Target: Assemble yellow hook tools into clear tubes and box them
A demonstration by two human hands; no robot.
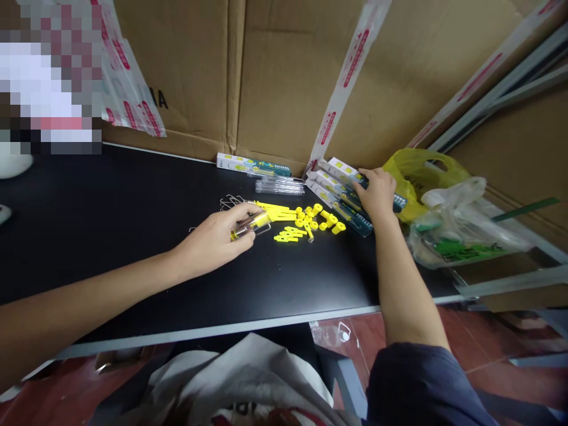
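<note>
My left hand (217, 235) is closed around a clear plastic tube (251, 225) with yellow parts inside, held just above the black table. Thin bent metal hooks (231, 201) lie behind its fingers. Just right of it are long yellow sticks (279, 213), small yellow caps (306, 216) and short flat yellow pieces (288, 235), all in loose heaps. At the right, my right hand (377, 192) is closed over the slim white and green boxes (339, 195), gripping one by its edges; its fingertips are partly hidden.
Clear empty tubes (279, 186) lie behind the yellow parts, in front of another slim box (252, 164). A yellow bag (408, 177) and a clear bag with green contents (461, 236) stand at the right. Large cardboard (284, 77) walls off the back.
</note>
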